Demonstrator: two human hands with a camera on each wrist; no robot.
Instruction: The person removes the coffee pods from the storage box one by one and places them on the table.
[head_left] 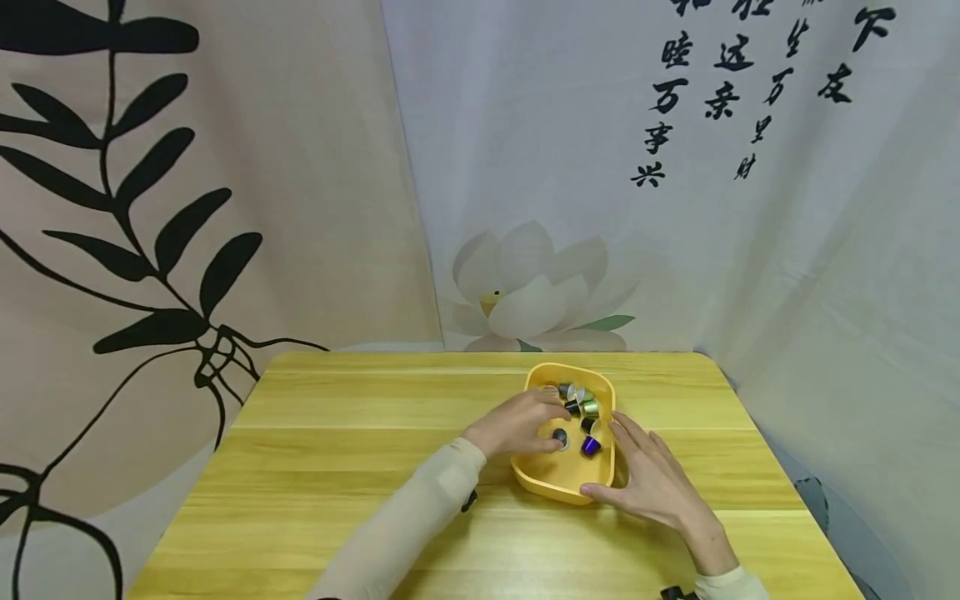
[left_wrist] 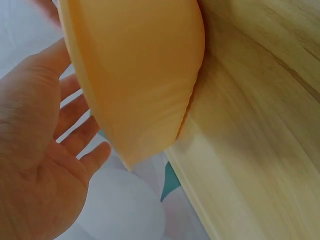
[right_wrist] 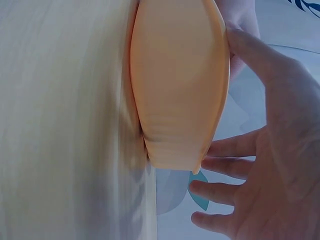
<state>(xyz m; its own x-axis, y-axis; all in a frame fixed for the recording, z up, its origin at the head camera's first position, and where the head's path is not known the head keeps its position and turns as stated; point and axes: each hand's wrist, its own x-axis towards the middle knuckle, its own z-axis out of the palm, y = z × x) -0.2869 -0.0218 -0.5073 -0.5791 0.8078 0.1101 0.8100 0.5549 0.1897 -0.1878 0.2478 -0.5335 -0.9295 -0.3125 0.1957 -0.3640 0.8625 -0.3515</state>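
Note:
A yellow tray [head_left: 540, 486] with raised sides stands on the table, holding several small shiny coffee capsules. A purple capsule [head_left: 591, 447] and a dark one [head_left: 560, 437] lie in its middle; a green capsule [head_left: 590, 407] is among those toward the far end. My left hand [head_left: 522, 423] reaches over the left rim, thumb beside the dark capsule and fingers spread apart. In the left wrist view its fingers [left_wrist: 75, 125] are partly hidden behind the tray wall. My right hand [head_left: 656, 479] touches the right side of the rim, fingers [right_wrist: 227, 145] extended and thumb on the edge.
The wooden table [head_left: 337, 467] extends on both sides of the tray, and its far edge lies just beyond it. Behind hangs a cloth backdrop [head_left: 540, 167] with a lotus, dark leaves and writing.

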